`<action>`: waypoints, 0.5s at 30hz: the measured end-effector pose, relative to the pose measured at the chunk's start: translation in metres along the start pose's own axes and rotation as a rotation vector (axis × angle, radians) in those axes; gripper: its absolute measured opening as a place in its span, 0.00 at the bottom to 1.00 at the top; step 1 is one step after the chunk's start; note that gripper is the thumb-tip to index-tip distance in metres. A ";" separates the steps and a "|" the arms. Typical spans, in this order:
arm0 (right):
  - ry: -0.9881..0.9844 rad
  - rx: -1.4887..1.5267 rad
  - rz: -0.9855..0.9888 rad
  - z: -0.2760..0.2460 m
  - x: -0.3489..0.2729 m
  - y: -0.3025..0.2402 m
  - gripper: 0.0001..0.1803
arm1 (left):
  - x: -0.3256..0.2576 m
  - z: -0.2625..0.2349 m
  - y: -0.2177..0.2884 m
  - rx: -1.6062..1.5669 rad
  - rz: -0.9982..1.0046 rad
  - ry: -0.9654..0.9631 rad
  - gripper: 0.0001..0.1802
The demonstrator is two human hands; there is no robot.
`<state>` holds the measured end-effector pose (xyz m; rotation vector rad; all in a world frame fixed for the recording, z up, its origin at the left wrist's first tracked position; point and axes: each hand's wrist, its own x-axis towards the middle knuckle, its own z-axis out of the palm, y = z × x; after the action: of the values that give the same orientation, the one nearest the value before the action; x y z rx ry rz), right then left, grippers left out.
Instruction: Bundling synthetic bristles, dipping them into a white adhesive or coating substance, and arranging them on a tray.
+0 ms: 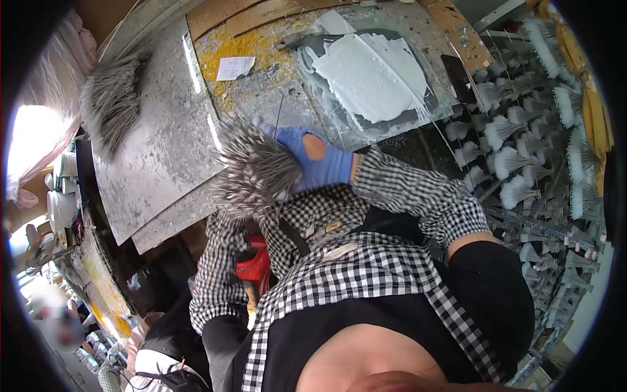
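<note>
In front of my body is a thick bundle of thin grey wire-like stems (261,166), many with pale tips. My right hand (323,160), in a blue glove with a hole on its back, is closed against the bundle's right side. A single thin stem (279,112) sticks up beside its fingers. My left forearm, in a checked sleeve (225,238), reaches up under the bundle. The stems hide my left hand, so its grip cannot be made out.
A second bundle of stems (114,104) lies on the grey board (160,130) at left. Beyond my right hand, white paste (372,75) covers a dark slab. A paper slip (235,68) and a phone (458,78) lie nearby. Racks of fanned white-tipped bunches (513,160) stand at right.
</note>
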<state>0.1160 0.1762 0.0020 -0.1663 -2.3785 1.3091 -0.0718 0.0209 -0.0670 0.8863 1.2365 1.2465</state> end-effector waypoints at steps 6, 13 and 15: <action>0.153 0.187 -0.281 0.023 -0.042 -0.046 0.44 | -0.059 0.104 -0.020 -0.279 -0.083 0.201 0.32; 0.008 0.152 0.297 0.030 -0.070 -0.069 0.41 | -0.085 0.117 0.030 -0.250 0.021 0.341 0.23; 0.012 0.360 0.014 0.011 -0.066 -0.066 0.37 | -0.085 0.110 0.004 0.123 0.186 0.372 0.20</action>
<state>0.1771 0.1118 0.0317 -0.0833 -2.0908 1.7082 0.0436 -0.0460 -0.0287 0.8995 1.5649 1.5468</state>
